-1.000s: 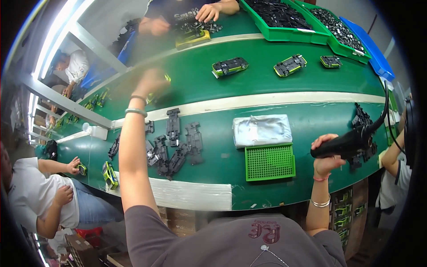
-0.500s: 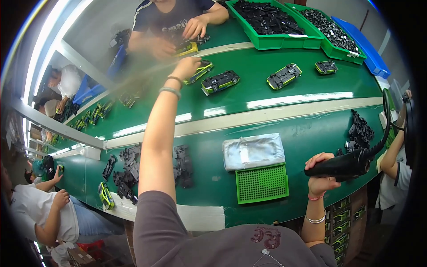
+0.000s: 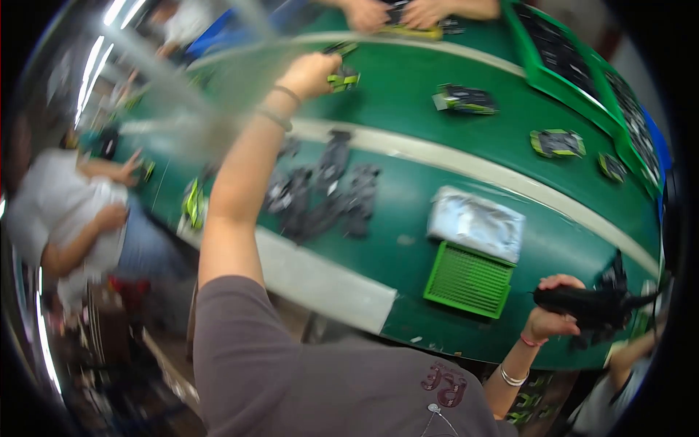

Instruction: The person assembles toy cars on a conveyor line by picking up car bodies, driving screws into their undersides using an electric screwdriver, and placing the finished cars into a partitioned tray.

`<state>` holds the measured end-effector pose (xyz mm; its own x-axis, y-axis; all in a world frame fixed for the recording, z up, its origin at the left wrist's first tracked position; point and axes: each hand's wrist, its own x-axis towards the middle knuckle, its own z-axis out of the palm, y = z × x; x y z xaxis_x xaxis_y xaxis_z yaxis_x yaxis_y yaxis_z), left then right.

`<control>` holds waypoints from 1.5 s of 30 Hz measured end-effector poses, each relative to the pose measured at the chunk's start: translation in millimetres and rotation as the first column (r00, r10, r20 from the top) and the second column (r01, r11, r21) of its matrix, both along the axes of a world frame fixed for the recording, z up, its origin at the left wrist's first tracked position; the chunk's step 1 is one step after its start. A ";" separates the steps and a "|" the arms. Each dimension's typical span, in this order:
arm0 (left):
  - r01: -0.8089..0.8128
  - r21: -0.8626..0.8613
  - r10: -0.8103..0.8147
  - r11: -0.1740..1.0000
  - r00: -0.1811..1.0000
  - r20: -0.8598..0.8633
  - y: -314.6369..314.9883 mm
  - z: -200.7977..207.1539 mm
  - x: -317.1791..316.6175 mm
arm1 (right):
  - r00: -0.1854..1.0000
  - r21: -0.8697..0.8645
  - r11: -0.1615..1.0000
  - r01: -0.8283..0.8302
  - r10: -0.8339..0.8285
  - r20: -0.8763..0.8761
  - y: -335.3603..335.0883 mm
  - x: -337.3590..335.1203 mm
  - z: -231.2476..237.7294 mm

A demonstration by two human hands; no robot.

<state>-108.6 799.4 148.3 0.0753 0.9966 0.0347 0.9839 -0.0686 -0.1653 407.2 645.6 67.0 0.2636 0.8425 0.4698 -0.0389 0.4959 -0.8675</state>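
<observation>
My left hand (image 3: 309, 76) is stretched over the far green belt, fingers closed on a yellow-green and black toy car (image 3: 347, 79). The fingertips are partly hidden. A dark piece with a yellow-green edge (image 3: 342, 49) lies just beyond them. In my right hand (image 3: 547, 325) is a black corded power screwdriver (image 3: 582, 304), gripped round its body and held level above the right part of the near bench. Close to that hand, a green perforated basket (image 3: 467, 280) sits against a pale-blue wrapped bundle (image 3: 477, 222). Black toy-car chassis parts (image 3: 357, 200) lie spread beside my left forearm.
Further toy cars (image 3: 466, 100) lie along the belt, some underside up. Opposite, a co-worker's hands (image 3: 393, 14) hold a yellow car body. Green bins (image 3: 518, 47) of black parts stand far right. Another yellow-green car (image 3: 193, 204) rests near a seated person (image 3: 80, 211) at left.
The view has swung left, so bench and belt sit further right and are blurred. My left hand stays at the toy car on the belt; my right hand still holds the screwdriver.
</observation>
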 end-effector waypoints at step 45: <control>-0.698 0.648 0.287 0.307 0.717 0.636 -443.4 -79.9 -119.6 | 0.980 -0.014 0.985 0.174 -0.175 -0.093 -13.6 -2.8 11.6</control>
<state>-228.2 356.0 68.3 -0.6414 0.2957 0.7079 0.7543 0.4118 0.5114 404.5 632.0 78.6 0.4493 0.7824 0.4312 -0.0330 0.4969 -0.8672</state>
